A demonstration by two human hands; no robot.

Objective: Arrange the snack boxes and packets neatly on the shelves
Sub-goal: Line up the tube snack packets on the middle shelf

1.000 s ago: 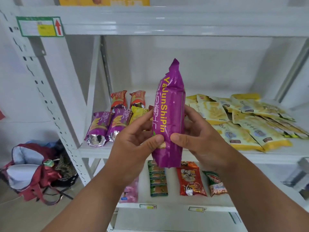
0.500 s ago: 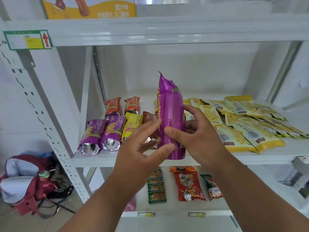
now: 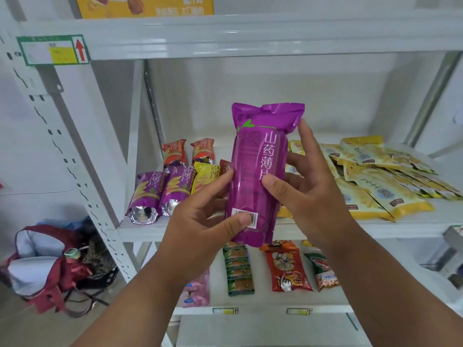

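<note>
A tall purple snack packet [image 3: 258, 171] stands upright in front of the middle shelf [image 3: 375, 227], its back side with a barcode facing me. My left hand [image 3: 200, 221] grips its lower left edge, thumb on the barcode. My right hand [image 3: 303, 191] holds its right side, thumb across the front and fingers behind. On the shelf behind lie two purple packets [image 3: 160, 194], a yellow packet [image 3: 204, 174] and two red packets [image 3: 188, 152] on the left. A spread pile of yellow pouches [image 3: 380, 181] lies on the right.
The lower shelf [image 3: 265, 309] holds a pink packet [image 3: 196, 289], a green packet [image 3: 239, 269], a red packet [image 3: 286, 269] and a green-red packet [image 3: 324, 270]. A yellow box [image 3: 147, 6] stands on the top shelf. A red bag [image 3: 47, 266] sits on the floor at left.
The purple packet has been turned between both hands, from its printed side through its edge to its barcode back. The view has moved closer to the shelf.
</note>
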